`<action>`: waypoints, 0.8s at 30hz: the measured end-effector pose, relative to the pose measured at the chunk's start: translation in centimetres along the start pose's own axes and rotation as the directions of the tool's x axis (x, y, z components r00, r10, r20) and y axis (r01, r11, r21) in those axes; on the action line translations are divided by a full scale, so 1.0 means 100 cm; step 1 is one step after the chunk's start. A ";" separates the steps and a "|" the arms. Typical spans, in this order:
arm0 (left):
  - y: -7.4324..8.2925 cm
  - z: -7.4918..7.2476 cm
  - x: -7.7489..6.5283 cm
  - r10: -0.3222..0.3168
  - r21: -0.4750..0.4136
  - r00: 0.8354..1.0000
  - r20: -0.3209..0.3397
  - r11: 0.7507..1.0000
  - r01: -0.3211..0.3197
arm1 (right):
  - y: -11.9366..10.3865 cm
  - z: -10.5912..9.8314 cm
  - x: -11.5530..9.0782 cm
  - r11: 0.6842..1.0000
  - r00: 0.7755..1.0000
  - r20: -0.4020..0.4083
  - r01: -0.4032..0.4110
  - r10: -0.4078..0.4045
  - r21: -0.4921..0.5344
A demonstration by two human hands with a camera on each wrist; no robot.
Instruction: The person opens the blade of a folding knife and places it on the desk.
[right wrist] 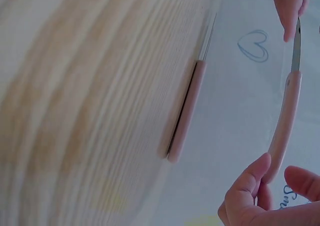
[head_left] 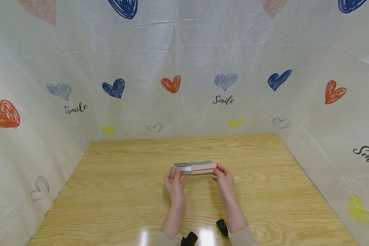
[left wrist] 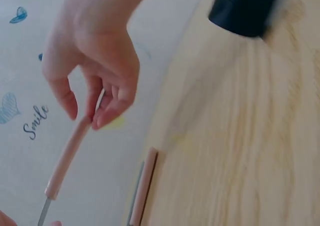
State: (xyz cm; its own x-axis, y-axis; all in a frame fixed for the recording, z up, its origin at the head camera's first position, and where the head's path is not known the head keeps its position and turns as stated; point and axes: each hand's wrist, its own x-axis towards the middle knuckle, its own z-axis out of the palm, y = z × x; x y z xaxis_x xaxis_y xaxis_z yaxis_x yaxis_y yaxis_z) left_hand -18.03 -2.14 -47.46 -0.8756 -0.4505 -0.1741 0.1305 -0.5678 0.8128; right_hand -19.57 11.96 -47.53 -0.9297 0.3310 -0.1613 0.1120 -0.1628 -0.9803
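Observation:
A table knife with a pink handle (head_left: 203, 166) is held level above the table between both hands. My left hand (head_left: 176, 189) pinches it near the tip of its metal blade (right wrist: 296, 53). At the other end, my right hand (head_left: 225, 180) grips the butt of the handle between thumb and fingers, as the right wrist view shows. Beneath it a second pink-handled knife (right wrist: 187, 113) lies on the table, apart from both hands. Just behind, in the head view, a knife with a grey-green handle (head_left: 203, 163) lies alongside, partly overlapped by the raised one.
The wood-grain table (head_left: 123, 184) is enclosed at the back and sides by a white sheet (head_left: 196, 116) printed with hearts and "Smile". Black wrist-worn devices (head_left: 189, 238) show at both cuffs, close to the table's near side.

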 end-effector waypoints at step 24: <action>0.032 -0.043 0.014 -0.182 0.596 0.958 0.223 0.803 0.014 | -0.004 -0.049 0.015 0.952 0.954 0.272 -0.035 0.122 -0.306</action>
State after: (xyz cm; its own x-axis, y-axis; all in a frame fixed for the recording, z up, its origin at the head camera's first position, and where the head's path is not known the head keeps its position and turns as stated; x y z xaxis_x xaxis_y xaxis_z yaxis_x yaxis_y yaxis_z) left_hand -16.86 -7.52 -47.50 -0.9659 -0.1747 -0.1911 -0.1848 -0.0520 0.9814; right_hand -19.30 17.07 -47.96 -0.9691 0.0428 -0.2427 0.2462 0.1175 -0.9621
